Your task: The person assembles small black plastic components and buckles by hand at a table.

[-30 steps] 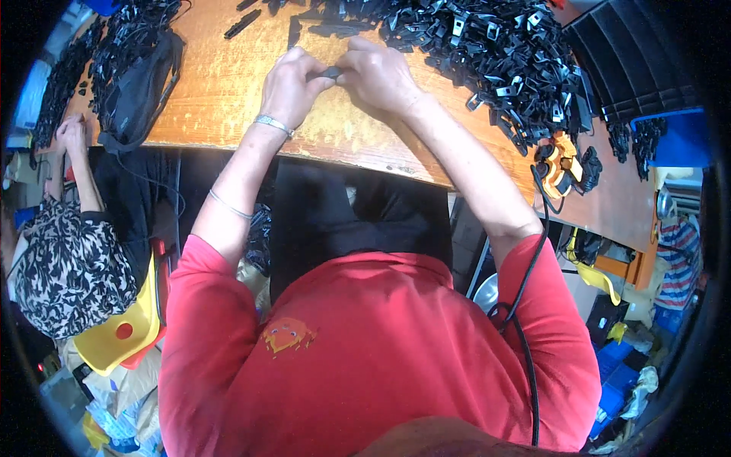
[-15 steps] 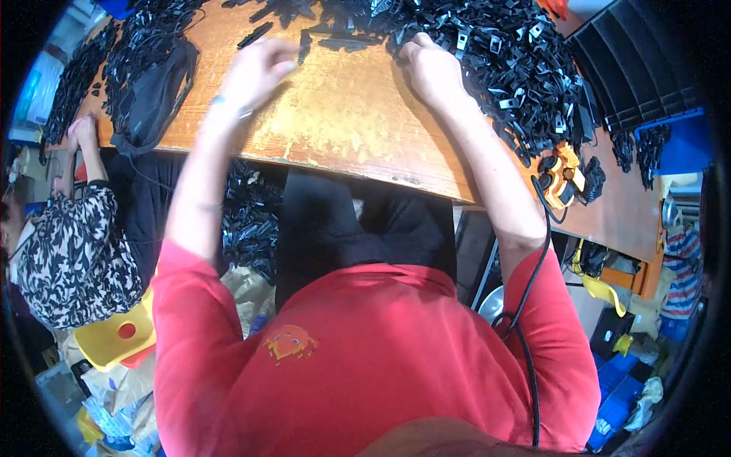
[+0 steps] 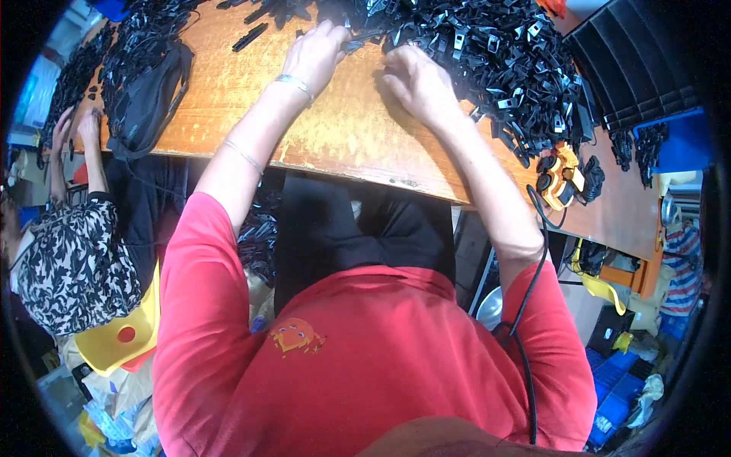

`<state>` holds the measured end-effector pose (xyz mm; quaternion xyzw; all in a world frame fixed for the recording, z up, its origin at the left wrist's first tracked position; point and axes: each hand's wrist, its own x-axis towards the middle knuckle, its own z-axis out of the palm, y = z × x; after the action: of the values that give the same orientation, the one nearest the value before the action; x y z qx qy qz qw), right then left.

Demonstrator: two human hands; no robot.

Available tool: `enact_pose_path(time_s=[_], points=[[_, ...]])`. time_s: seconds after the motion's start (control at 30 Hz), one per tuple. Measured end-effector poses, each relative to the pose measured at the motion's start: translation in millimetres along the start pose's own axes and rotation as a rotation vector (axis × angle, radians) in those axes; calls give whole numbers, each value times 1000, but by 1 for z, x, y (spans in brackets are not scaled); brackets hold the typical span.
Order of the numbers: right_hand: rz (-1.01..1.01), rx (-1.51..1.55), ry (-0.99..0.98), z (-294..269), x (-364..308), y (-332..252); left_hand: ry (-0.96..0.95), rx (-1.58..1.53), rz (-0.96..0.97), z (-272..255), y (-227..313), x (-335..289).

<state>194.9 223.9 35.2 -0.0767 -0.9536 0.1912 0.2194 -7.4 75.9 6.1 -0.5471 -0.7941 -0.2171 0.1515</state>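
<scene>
Over the wooden table (image 3: 335,114), both my hands are at the near edge of a large heap of small black plastic parts (image 3: 518,84). My left hand (image 3: 314,57) has its fingers bent and close together beside some black pieces; what they grip is too small to name. A little to the right, my right hand (image 3: 419,80) lies against the heap with curled fingers. Its fingertips are partly hidden, and I cannot make out what is in them. To the left of my left hand lies a single long black plastic piece (image 3: 250,36).
A black bag (image 3: 148,103) lies on the left side of the table, beside more black parts. An orange-and-black device (image 3: 560,177) with a black cable sits at the right edge. Black trays (image 3: 636,68) stand far right. A co-worker in a patterned top (image 3: 80,259) sits left.
My left hand has moved right and slightly forward, closer to my right hand. My right hand has come slightly nearer to me. The co-worker's hands have moved apart.
</scene>
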Motion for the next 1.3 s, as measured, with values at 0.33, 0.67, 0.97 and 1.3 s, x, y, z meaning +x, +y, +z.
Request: enact_pose_path(time_s=[0.33, 0.67, 0.97, 1.3], points=[[152, 66, 38, -10, -50, -19, -119, -237, -6, -31, 28, -52], [33, 12, 60, 22, -4, -16, 7, -297, -180, -23, 28, -65], [-152, 53, 73, 33, 7, -13, 42, -345, -170, -21, 28, -63], [-217, 114, -119, 26, -3, -17, -479, -295, -219, -98, -5, -99]])
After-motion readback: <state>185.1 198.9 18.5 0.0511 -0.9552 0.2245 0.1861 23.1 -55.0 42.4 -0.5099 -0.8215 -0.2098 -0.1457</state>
